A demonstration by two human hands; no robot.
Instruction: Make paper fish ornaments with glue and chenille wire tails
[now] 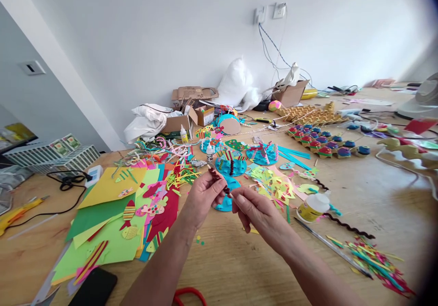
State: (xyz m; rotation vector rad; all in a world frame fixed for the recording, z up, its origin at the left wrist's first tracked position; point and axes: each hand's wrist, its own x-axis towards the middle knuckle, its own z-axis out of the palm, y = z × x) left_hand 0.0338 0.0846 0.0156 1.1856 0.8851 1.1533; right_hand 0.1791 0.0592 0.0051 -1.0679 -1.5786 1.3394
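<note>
Between my two hands, above the table, is a dark brown twisted pipe cleaner (pixel 215 174) wound around a thin pale stick. My left hand (pixel 205 191) pinches it near its middle, fingers closed. The fingertips of my right hand (pixel 251 205) are closed on its lower right end. Just behind my hands lies a bright blue round piece (pixel 226 202), partly hidden by them. Farther back stands a blue disc (pixel 236 166) bearing striped paper fish and a dark twisted piece. A small white glue bottle (pixel 210 152) stands beside it.
Stacked coloured paper (pixel 99 219) with fish cutouts lies left, near a black phone (pixel 95 287). At right are a glue bottle (pixel 313 207), a pen (pixel 333 247), and paper strips. Painted egg cartons (pixel 318 140) and cardboard boxes (pixel 289 93) sit farther back.
</note>
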